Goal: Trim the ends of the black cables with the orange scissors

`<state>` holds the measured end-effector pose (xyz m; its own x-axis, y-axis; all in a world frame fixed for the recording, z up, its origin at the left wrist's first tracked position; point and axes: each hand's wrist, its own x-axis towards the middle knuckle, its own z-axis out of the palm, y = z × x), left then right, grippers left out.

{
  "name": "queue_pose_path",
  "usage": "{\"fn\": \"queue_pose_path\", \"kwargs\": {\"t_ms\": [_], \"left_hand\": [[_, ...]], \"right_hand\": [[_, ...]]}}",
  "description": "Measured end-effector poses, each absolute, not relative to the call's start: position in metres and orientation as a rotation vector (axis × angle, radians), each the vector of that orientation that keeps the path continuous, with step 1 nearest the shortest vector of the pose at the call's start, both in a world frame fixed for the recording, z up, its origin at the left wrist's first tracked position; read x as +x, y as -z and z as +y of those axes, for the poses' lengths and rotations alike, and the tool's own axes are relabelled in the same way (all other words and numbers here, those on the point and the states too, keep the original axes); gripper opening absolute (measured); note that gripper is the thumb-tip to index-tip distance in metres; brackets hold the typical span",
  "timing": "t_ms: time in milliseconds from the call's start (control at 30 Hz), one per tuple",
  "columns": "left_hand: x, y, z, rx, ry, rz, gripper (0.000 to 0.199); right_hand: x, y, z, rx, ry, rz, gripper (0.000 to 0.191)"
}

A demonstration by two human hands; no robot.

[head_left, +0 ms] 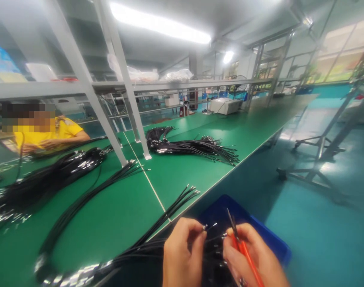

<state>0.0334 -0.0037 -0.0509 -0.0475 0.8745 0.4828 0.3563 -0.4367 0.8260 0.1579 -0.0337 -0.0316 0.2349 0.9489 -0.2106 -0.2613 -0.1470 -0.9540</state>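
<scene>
My left hand point(184, 251) is closed in a pinch between thumb and forefinger on the end of a thin black cable, where a small metal tip point(205, 227) shows. To its right, my right hand point(253, 255) is wrapped around orange-handled scissors point(244, 253) with dark pointed blades turned upward. A small shiny metal end point(224, 235) pokes out at that hand's fingertips; whether it belongs to a cable is unclear. From the left, a bundle of black cables point(131, 255) runs along the table edge toward my hands, partly hidden behind the left one.
A blue bin point(268, 237) sits beneath my hands, beside the green table point(110, 211). More black cable bundles point(188, 146) lie on it, near grey shelf posts point(128, 79). Across the table is a person in yellow point(68, 129). A wheeled stand point(316, 159) occupies the right-hand floor.
</scene>
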Motion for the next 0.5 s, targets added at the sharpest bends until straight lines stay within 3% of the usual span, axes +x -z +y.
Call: {"fn": "queue_pose_path", "kwargs": {"t_ms": [233,500], "left_hand": [[0.034,0.050,-0.006,2.050,-1.547,1.245,0.015],[0.033,0.042,-0.004,2.028,-1.405,1.367,0.017]], "right_hand": [[0.157,0.021,-0.034,-1.250,-1.095,-0.637,0.031],[0.152,0.022,-0.030,-1.214,-1.019,-0.713,0.030]]}}
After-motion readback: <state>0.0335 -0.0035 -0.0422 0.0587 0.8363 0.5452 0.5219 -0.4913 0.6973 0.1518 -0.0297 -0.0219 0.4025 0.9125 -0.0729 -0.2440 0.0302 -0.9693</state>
